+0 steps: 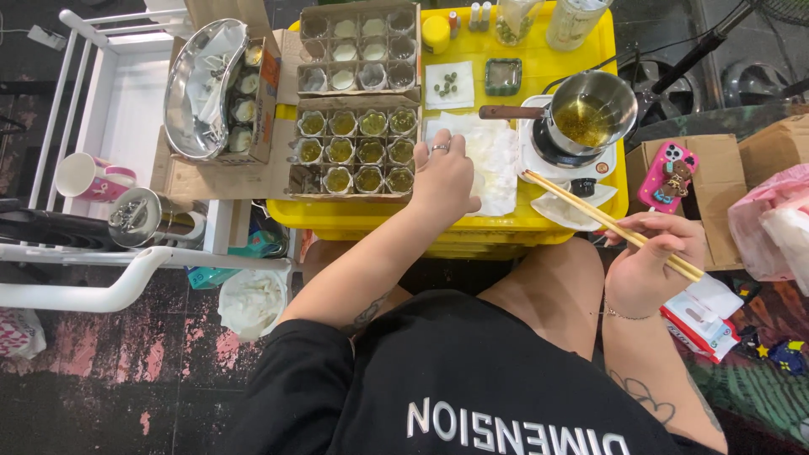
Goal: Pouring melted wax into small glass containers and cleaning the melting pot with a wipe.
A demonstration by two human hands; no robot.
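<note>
From the head view, the right hand [653,257] grips a pair of wooden chopsticks [607,221], tips pointing toward the small pot [590,105] on the yellow counter [607,50]. The left hand [442,177], loosely curled and holding nothing, rests on white paper [497,156] just beside the cardboard tray of filled jars [354,143].

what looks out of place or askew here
The metal basin is tipped on its side against a carton left of the yellow tray, not lying flat. A steel cup lies on its side on the white rack.
</note>
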